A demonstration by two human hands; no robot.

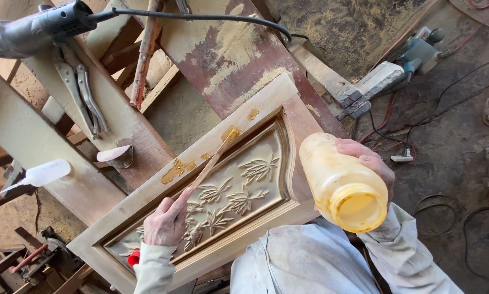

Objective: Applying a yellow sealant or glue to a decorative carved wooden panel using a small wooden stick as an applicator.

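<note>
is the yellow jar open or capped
Open: the yellow plastic jar in the right hand shows a bare round mouth facing the camera, with no lid on it.

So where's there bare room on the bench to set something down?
The pale plank is bare between the grey angle grinder and the white squeeze bottle. The red-stained board above the carved wooden panel is also free, though dusty. It is crowded around the steel pliers.

I see the carved panel (pixel 239 185) lying on the tabletop (pixel 119 117); the pliers (pixel 81 90) and grinder (pixel 34 30) lie left behind it, the planer (pixel 413 57) on the floor (pixel 451 163) at right.
</note>
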